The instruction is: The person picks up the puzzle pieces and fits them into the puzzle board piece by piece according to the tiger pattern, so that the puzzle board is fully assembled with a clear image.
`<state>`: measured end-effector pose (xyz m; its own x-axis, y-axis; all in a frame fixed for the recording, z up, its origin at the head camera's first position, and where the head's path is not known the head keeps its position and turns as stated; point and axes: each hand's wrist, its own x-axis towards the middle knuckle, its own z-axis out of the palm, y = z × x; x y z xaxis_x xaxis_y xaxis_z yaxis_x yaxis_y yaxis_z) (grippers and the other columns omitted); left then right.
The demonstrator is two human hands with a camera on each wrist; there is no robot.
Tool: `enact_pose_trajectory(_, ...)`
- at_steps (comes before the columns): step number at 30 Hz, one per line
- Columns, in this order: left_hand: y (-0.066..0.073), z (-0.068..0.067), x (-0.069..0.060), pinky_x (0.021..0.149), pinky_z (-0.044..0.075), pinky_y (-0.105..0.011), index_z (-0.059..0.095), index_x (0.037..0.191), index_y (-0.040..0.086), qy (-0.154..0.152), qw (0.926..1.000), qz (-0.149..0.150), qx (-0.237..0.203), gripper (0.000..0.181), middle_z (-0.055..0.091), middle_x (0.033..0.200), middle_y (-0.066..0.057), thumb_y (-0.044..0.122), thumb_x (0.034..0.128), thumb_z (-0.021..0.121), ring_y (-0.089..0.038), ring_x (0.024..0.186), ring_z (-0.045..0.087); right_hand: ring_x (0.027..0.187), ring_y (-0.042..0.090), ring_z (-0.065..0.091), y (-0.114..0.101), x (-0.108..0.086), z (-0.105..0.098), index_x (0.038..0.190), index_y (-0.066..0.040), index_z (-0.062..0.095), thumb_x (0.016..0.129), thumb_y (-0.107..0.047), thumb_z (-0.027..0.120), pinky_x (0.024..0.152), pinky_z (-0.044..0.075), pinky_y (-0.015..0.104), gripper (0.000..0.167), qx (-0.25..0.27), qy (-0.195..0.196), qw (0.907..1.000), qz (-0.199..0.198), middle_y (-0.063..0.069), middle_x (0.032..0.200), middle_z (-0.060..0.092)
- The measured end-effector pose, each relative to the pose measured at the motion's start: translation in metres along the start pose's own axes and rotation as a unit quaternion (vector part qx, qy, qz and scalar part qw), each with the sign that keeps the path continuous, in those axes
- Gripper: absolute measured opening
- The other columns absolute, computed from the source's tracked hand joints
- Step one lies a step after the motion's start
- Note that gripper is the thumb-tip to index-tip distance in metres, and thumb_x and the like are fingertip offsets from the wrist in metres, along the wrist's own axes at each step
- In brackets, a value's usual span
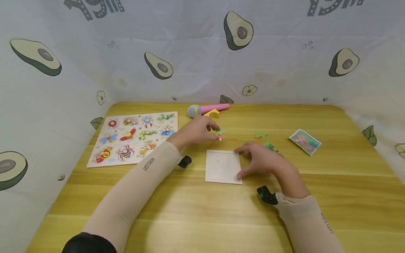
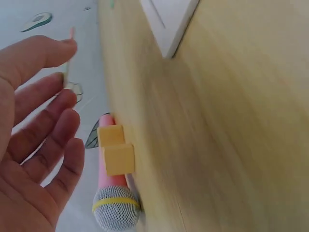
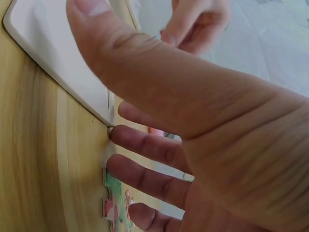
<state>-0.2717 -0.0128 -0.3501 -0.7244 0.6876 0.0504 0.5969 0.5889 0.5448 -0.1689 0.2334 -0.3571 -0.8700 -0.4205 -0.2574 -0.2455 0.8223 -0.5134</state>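
Note:
In the head view, my left hand [image 1: 197,130] pinches a small green and red puzzle piece [image 1: 220,135] above the table. The left wrist view shows that puzzle piece [image 2: 67,73] almost edge-on between thumb and fingertips. A white square puzzle tray [image 1: 222,167] with a thin raised border lies flat in front of me. My right hand [image 1: 264,160] rests at the tray's right side, thumb on its near right edge and a fingertip at the far right corner. The right wrist view shows the thumb over the tray [image 3: 46,38], with the other fingers spread beside it.
Loose puzzle pieces [image 1: 261,136] lie beyond and partly behind the right hand. A small picture card [image 1: 305,142] lies farther right. At left is a peg board [image 1: 133,138] of insects. A pink toy microphone [image 1: 215,107] and a yellow block [image 1: 212,113] stand at the back.

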Motion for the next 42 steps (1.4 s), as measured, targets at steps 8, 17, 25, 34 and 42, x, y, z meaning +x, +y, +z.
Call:
enact_pose_trajectory(8,-0.008,-0.002,-0.035,0.081,0.050,-0.026,0.077,0.114,0.011,0.029,0.9983,-0.021,-0.045,0.031,0.072,0.103,0.004,0.027,0.0865,0.080,-0.012,0.095,0.062,0.107,0.033,0.054,-0.008,-0.001,0.002,0.136,-0.004,0.060,0.063,-0.052,0.093,0.092,0.047,0.051,0.094,-0.008,-0.017,0.9997,0.012,0.014,0.128,0.053)
enact_pose_trajectory(17,-0.006,0.010,-0.054,0.079,0.051,-0.023,0.077,0.112,0.011,-0.001,0.9956,-0.032,-0.088,0.031,0.072,0.101,0.007,0.025,0.0852,0.083,-0.009,0.091,0.063,0.108,0.035,0.055,-0.009,0.001,0.004,0.137,-0.001,0.056,0.064,-0.048,0.094,0.094,0.047,0.053,0.095,-0.008,-0.021,0.9997,-0.009,0.017,0.133,0.048)
enact_pose_trajectory(25,-0.006,0.017,-0.052,0.076,0.049,-0.022,0.077,0.107,0.014,-0.016,0.9978,-0.009,-0.064,0.027,0.067,0.099,0.007,0.028,0.0850,0.083,-0.009,0.085,0.059,0.109,0.037,0.054,-0.007,-0.002,0.004,0.139,0.000,0.053,0.067,-0.044,0.094,0.094,0.046,0.054,0.094,-0.001,-0.022,0.9997,-0.011,0.018,0.133,0.046)
enact_pose_trajectory(34,-0.005,0.025,-0.049,0.077,0.049,-0.023,0.077,0.105,0.013,-0.044,0.9963,-0.014,-0.073,0.025,0.069,0.091,0.006,0.026,0.0843,0.083,-0.010,0.084,0.060,0.109,0.036,0.052,-0.005,0.000,0.002,0.139,-0.002,0.052,0.066,-0.047,0.094,0.094,0.046,0.054,0.095,-0.005,-0.025,0.9997,0.004,0.018,0.136,0.045)
enact_pose_trajectory(42,-0.004,0.033,-0.050,0.077,0.048,-0.023,0.077,0.108,0.012,-0.058,0.9976,0.001,-0.038,0.027,0.065,0.093,0.003,0.027,0.0863,0.082,-0.010,0.086,0.057,0.112,0.038,0.053,-0.006,-0.002,0.005,0.139,-0.002,0.052,0.066,-0.048,0.093,0.096,0.045,0.056,0.096,-0.005,-0.027,0.9996,-0.001,0.018,0.136,0.045)
